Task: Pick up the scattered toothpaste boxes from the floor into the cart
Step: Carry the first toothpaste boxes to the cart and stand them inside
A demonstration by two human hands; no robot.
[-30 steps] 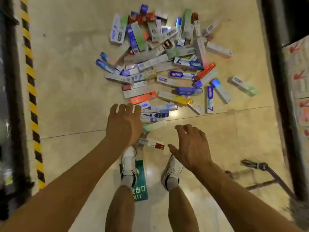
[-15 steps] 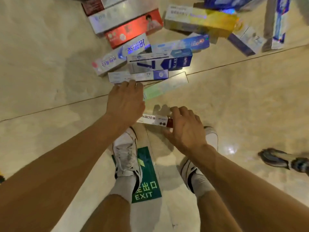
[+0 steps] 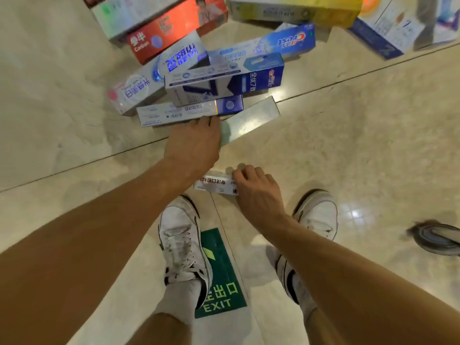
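Observation:
Several toothpaste boxes lie scattered on the beige tile floor at the top of the head view. My left hand (image 3: 194, 143) covers the near end of a pale green box (image 3: 251, 119), its fingers curled down beside a white and blue box (image 3: 179, 112). Just in front of my feet, my right hand (image 3: 256, 190) grips the right end of a small white box with black print (image 3: 214, 185). Behind these lie a dark blue Crest box (image 3: 239, 82), a red box (image 3: 174, 28) and a yellow box (image 3: 293, 7). The cart is out of view.
My two white shoes (image 3: 181, 242) stand on either side of a green EXIT floor sign (image 3: 219, 277). Another person's dark shoe (image 3: 435, 239) is at the right edge. A tile joint (image 3: 361, 75) runs across the floor.
The view has dropped closer to the floor. My left hand has settled on the end of the pale green box, and my right hand has closed round the small white box.

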